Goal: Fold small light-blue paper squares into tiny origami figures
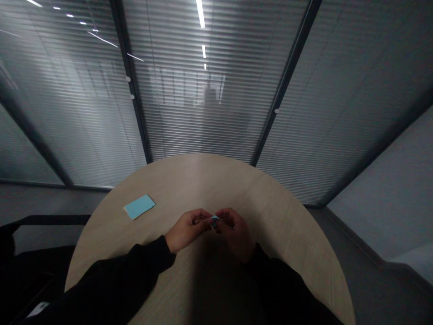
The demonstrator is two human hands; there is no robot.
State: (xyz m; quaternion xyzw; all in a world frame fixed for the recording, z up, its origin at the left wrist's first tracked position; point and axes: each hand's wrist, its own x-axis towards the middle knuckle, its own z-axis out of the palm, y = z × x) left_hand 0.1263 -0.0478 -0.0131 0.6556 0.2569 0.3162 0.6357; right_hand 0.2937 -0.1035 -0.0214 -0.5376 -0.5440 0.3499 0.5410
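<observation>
A small piece of folded light-blue paper (215,217) is pinched between my two hands over the middle of the round table. My left hand (188,229) grips its left side with thumb and fingertips. From the other side my right hand (236,232) holds it, fingers curled inward. Most of the paper is hidden by the fingers, so its full shape cannot be made out. To the left on the tabletop lies a pad of light-blue paper (140,206), apart from both hands.
The round wooden table (203,176) fills the lower view. Behind it stands a glass partition with blinds (203,131) and dark frames. A dark chair (40,234) is at the left edge, a pale wall (392,198) at the right.
</observation>
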